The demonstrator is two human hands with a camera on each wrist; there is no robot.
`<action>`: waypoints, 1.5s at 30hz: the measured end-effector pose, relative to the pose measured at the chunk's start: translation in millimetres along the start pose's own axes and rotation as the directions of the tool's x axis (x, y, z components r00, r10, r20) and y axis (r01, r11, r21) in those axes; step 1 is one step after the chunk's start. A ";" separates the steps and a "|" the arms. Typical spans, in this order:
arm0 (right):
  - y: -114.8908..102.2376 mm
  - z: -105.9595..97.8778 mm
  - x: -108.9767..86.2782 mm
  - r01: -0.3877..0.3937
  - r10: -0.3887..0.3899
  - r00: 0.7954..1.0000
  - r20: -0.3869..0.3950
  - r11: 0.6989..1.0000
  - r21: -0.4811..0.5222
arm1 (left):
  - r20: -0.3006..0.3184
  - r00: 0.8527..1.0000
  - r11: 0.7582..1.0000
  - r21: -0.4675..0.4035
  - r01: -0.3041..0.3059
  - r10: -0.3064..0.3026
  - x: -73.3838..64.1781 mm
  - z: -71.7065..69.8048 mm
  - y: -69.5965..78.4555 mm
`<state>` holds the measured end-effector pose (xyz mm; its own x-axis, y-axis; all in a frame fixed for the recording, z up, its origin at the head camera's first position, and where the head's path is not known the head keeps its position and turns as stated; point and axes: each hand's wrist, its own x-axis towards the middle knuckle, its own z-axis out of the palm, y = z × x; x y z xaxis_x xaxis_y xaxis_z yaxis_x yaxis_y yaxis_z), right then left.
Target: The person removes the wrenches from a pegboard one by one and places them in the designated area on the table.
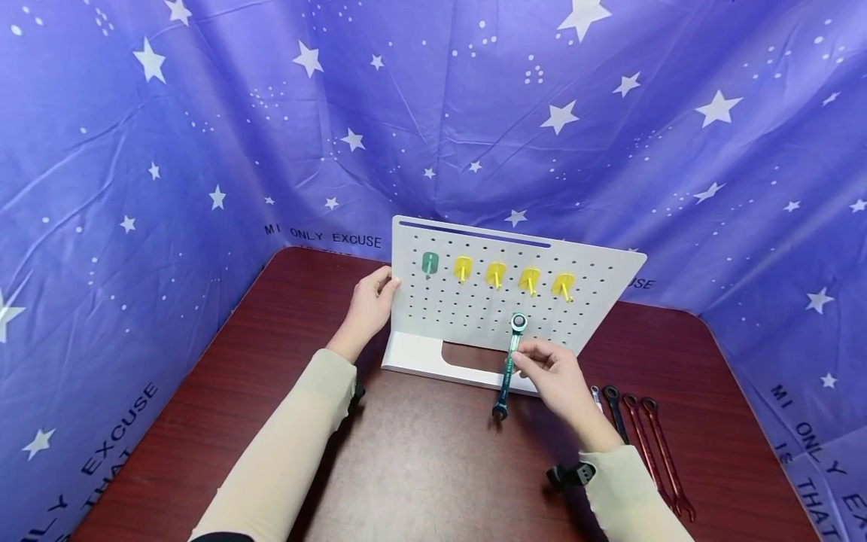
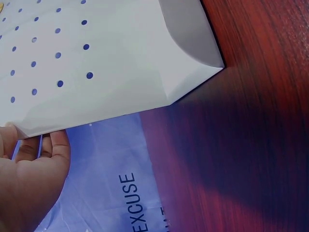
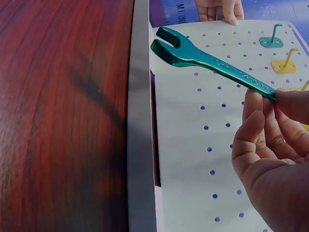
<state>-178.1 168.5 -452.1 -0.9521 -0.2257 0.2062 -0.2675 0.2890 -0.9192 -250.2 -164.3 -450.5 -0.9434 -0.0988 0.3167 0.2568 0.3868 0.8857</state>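
Observation:
A green combination wrench (image 1: 508, 373) hangs in the air before a white pegboard (image 1: 474, 309), its ring end up and its open end down. My right hand (image 1: 552, 373) pinches it by the shaft between thumb and fingers; the right wrist view shows the wrench's open jaw (image 3: 176, 48) near the board's lower part. At the board's left edge, my left hand (image 1: 371, 301) grips the rim, thumb in front and fingers behind, as the left wrist view shows. One green hook (image 1: 430, 263) and several yellow hooks (image 1: 497, 275) sit in a row on the board, bearing nothing.
Right of the board, several more wrenches lie on the dark red wooden table (image 1: 406, 467): a silver one (image 1: 596, 397), a black one (image 1: 616, 410) and two reddish ones (image 1: 667, 452). Blue star-patterned cloth (image 1: 433, 113) surrounds the table behind and at the sides.

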 end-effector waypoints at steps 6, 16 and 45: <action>7.5 -6.9 -3.3 0.012 -0.012 1.000 -0.020 1.000 -0.023 | 0.003 1.000 1.000 -0.003 0.015 -0.015 -0.7 0.5 -0.6; 12.9 -18.3 -8.1 0.035 -0.036 0.999 -0.026 0.999 -0.010 | 0.000 1.000 1.000 -0.001 -0.011 0.011 1.1 0.9 -0.7; 24.3 -52.4 -28.3 -0.055 0.044 0.989 -0.140 0.996 -0.076 | 0.014 1.000 1.000 0.010 -0.008 0.008 0.7 -0.4 -1.1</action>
<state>-165.4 230.7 -462.6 -0.9742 -0.0805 0.2106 -0.2254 0.3711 -0.9008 -251.0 -165.2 -451.1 -0.9442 -0.0826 0.3189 0.2624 0.3964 0.8798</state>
